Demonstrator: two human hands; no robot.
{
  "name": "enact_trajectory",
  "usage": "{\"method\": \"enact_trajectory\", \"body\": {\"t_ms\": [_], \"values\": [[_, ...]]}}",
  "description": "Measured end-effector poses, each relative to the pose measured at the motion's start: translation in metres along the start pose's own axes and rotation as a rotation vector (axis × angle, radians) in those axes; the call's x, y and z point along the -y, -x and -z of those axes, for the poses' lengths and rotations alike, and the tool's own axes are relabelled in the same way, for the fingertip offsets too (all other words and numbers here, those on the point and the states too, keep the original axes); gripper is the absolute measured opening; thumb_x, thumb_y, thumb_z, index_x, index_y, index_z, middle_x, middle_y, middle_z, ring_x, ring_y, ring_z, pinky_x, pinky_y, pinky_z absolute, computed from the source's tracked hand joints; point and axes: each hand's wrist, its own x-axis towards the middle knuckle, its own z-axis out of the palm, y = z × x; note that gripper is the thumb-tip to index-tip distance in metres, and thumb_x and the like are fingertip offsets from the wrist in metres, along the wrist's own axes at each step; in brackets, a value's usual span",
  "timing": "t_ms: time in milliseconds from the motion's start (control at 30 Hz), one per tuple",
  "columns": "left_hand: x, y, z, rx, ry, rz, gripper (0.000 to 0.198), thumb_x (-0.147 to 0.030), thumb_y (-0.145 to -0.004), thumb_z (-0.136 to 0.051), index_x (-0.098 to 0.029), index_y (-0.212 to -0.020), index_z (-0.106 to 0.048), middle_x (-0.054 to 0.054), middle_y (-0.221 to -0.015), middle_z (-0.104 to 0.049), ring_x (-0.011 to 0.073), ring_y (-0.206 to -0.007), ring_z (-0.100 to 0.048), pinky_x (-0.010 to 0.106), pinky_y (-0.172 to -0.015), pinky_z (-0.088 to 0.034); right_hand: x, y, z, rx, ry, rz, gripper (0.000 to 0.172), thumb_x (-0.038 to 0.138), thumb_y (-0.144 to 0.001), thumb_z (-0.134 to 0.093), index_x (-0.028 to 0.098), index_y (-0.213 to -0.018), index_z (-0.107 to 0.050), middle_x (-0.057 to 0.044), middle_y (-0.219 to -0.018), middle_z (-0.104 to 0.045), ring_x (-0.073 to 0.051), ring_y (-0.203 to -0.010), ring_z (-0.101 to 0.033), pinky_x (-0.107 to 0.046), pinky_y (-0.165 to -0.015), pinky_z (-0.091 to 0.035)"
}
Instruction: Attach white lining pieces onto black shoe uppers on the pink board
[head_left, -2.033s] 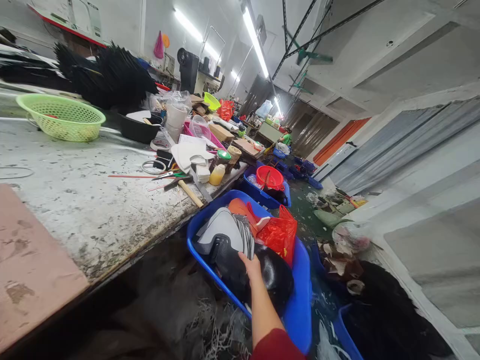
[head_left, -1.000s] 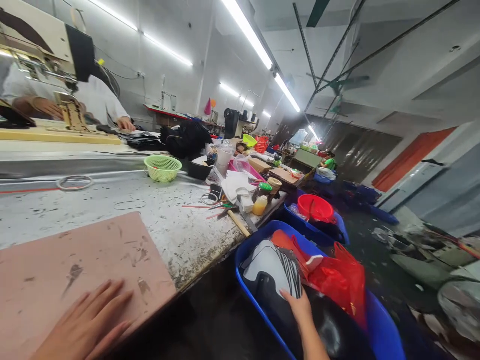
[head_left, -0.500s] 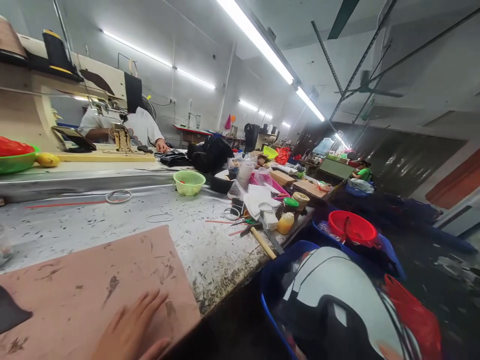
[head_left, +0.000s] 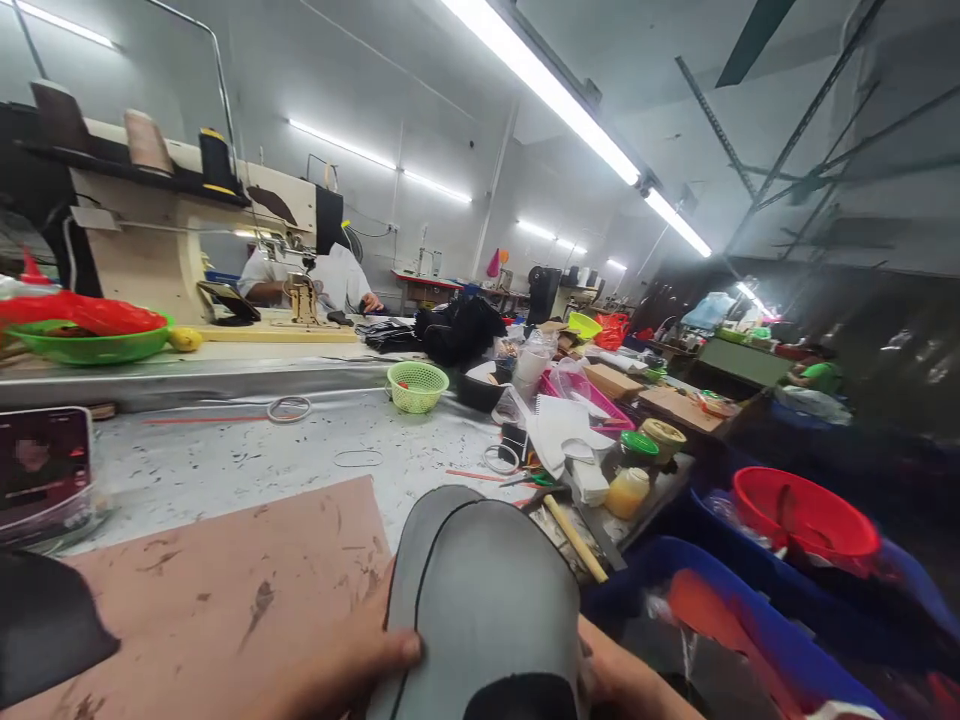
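In front of me are grey rounded panels [head_left: 495,590] with dark edges, at least two overlapping, with a black patch low on the front one. My left hand [head_left: 360,655] grips their left side, its thumb on the face of the rear panel. My right hand [head_left: 619,665] is at their right edge, its fingers mostly hidden behind them. Below and to the left lies a stained pink-brown sheet [head_left: 210,580] on the bench. A dark grey cut piece [head_left: 49,625] rests on its left part.
A hammer [head_left: 574,538], jars [head_left: 628,492] and a green basket [head_left: 418,387] stand beyond the panels. To the right are blue bins [head_left: 739,640] and a red basin [head_left: 806,515]. A phone [head_left: 41,475] is at left. Behind the sewing machine [head_left: 172,220], another person works.
The grey panels moved from above the blue bin at right to in front of me. My left hand left the pink sheet and now grips them too. The view swung left.
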Motion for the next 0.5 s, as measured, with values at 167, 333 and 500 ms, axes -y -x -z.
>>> {"method": "enact_trajectory", "body": {"t_ms": [167, 333, 500], "values": [[0.004, 0.016, 0.021, -0.009, 0.119, 0.107, 0.089, -0.043, -0.052, -0.074, -0.02, -0.13, -0.036, 0.01, -0.109, -0.063, 0.0346, -0.102, -0.055, 0.047, -0.088, -0.044, 0.013, -0.05, -0.017, 0.209, -0.022, -0.068, 0.066, 0.044, -0.042, -0.071, 0.013, -0.098, -0.061, -0.01, -0.078, -0.066, -0.03, -0.085, -0.06, -0.035, -0.069, -0.048], [-0.004, -0.012, 0.019, -0.151, 0.151, 0.076, 0.075, -0.042, -0.052, -0.075, -0.014, -0.117, -0.049, 0.013, -0.094, -0.068, 0.0328, -0.087, -0.063, 0.043, -0.08, -0.049, 0.086, -0.075, -0.018, 0.228, -0.001, 0.004, 0.068, 0.036, -0.042, -0.073, 0.019, -0.106, -0.059, -0.009, -0.099, -0.064, -0.03, -0.093, -0.058, -0.035, -0.071, -0.048], [-0.035, -0.08, 0.012, -0.444, 0.143, -0.145, 0.058, -0.033, -0.049, -0.076, -0.013, -0.099, -0.055, 0.01, -0.078, -0.069, 0.0285, -0.072, -0.066, 0.035, -0.061, -0.054, 0.141, -0.055, 0.041, -0.366, -0.031, 0.445, 0.057, 0.037, -0.054, -0.071, 0.025, -0.108, -0.057, -0.009, -0.111, -0.06, -0.026, -0.096, -0.057, -0.039, -0.078, -0.046]]}}
